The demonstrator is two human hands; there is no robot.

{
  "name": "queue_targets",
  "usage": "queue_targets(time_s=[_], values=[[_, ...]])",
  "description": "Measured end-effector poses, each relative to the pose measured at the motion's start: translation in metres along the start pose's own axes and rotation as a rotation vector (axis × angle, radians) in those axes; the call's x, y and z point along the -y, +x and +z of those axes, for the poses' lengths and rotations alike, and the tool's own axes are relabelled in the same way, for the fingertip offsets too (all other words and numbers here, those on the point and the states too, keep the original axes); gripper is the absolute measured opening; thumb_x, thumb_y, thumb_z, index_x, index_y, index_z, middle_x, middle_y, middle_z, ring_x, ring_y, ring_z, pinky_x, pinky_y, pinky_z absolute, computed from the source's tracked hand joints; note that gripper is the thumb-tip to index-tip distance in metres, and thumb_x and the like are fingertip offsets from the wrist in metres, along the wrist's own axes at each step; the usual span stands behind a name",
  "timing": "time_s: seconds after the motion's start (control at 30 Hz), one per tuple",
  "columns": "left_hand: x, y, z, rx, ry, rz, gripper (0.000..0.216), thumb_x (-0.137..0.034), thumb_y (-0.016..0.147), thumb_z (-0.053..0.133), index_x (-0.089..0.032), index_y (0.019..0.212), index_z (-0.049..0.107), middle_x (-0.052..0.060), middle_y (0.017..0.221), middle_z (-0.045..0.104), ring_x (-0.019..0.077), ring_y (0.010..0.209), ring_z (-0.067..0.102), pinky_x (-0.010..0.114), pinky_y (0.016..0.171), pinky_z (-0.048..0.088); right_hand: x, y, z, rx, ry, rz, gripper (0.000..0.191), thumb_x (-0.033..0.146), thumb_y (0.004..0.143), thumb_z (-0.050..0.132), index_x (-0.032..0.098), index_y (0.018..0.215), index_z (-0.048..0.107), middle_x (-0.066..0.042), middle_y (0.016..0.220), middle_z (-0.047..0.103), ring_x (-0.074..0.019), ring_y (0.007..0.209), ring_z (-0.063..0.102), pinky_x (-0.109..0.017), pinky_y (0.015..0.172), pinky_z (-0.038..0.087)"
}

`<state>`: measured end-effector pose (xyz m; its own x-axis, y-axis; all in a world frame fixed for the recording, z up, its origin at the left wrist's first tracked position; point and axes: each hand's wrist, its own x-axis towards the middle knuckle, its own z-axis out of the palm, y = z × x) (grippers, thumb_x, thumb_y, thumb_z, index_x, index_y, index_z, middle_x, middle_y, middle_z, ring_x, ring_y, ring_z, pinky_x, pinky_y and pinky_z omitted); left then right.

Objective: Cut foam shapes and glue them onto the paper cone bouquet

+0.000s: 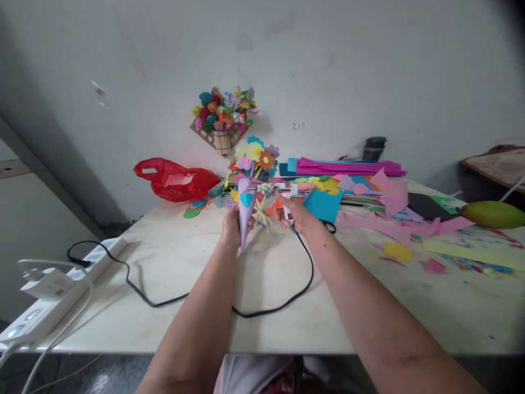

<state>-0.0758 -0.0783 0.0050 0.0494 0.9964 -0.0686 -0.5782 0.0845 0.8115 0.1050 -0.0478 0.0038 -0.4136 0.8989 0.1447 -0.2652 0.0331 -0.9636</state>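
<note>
My left hand [232, 225] is closed around a purple paper cone [245, 210], its point downward and a blue paper heart [246, 199] on its front. Paper flowers [262, 156] in several colours show directly above and behind the cone; whether they sit in it I cannot tell. A white hot glue gun [289, 213] with a black cable is gripped in my right hand [301, 216]. Its nozzle points left and reaches the cone's upper right side. Behind the hands, pale sticks [261, 216] stand out near the table top, partly hidden.
At left lies a white power strip [92, 266] with plugs; the black cable [158, 304] crosses the table [279, 334]. A red plastic bag [174, 178] rests at the back. Paper sheets, pink scraps [391, 194], scissors [329, 226] and a green fruit-shaped object [492, 214] spread across the right.
</note>
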Motion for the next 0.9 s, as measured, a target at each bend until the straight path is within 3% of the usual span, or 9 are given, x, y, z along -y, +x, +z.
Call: queue_targets(time_s=[0.13,0.37,0.57,0.9], values=[[0.001,-0.001,-0.004,0.084,-0.002,-0.016,0.049,-0.051,0.085,0.040,-0.007,0.092,0.061,0.004,0.053,0.052,0.0095,0.038,0.039,0.021,0.033,0.022,-0.001,0.000,-0.001,0.008,-0.005,-0.004,0.035,0.053,0.077,0.062,0.018,0.077,0.054,0.000,0.047,0.060,-0.0092,0.028,0.040,-0.021,0.029,0.027],[0.005,0.002,-0.013,0.173,0.055,-0.005,0.026,-0.029,0.068,0.059,-0.006,0.080,0.060,-0.002,0.047,0.039,0.0054,0.039,0.032,0.017,0.036,0.021,-0.002,-0.002,0.000,0.042,-0.042,0.007,0.043,0.058,0.070,0.068,0.017,0.069,0.053,-0.001,0.045,0.060,-0.0088,0.027,0.041,-0.020,0.028,0.028],[0.005,0.002,-0.013,0.222,-0.003,0.088,0.034,-0.016,0.052,0.064,-0.008,0.085,0.058,0.001,0.063,0.051,0.0031,0.045,0.035,0.014,0.037,0.022,-0.005,-0.001,-0.002,0.098,-0.074,0.015,0.042,0.055,0.069,0.069,0.016,0.064,0.053,-0.002,0.045,0.060,-0.0082,0.026,0.041,-0.020,0.028,0.030],[0.006,0.001,-0.008,0.217,0.085,0.110,0.037,-0.013,0.050,0.066,-0.011,0.085,0.055,0.002,0.071,0.056,0.0022,0.043,0.035,0.017,0.037,0.019,-0.006,0.001,0.000,0.100,-0.164,0.025,0.042,0.055,0.070,0.069,0.016,0.064,0.054,-0.002,0.044,0.060,-0.0081,0.026,0.041,-0.020,0.026,0.027]])
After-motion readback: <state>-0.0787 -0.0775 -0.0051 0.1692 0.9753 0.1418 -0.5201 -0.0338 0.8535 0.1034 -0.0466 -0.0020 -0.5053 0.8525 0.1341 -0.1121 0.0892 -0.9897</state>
